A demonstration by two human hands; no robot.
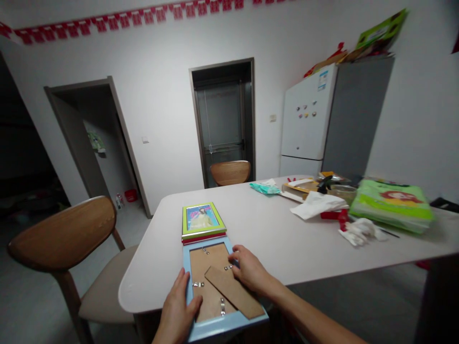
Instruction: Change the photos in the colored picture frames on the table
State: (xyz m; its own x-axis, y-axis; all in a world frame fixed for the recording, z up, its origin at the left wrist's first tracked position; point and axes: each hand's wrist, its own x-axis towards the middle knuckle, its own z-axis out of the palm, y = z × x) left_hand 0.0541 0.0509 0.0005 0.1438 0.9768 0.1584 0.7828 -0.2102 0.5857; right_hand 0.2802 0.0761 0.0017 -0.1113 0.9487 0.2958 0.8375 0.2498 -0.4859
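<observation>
A light blue picture frame (212, 323) lies face down at the table's near edge, its brown backing board and metal clips showing. A brown stand leg (231, 291) slants across the back. My left hand (178, 301) grips the left side, fingers along the outer edge and thumb over the backing. On the opposite side, my right hand (249, 268) has its curled fingers on the frame's right edge, close to a metal clip (228, 268). Just beyond, a green picture frame (185, 217) with a photo rests face up on a red one (204, 237).
White table (161, 239). At its right are a green packet (392, 205), white gloves (362, 231), a red-handled tool (333, 215), white paper (317, 205) and a teal packet (264, 188). Wooden chairs stand left (64, 234) and behind (230, 173); a fridge (304, 119) is at the back right.
</observation>
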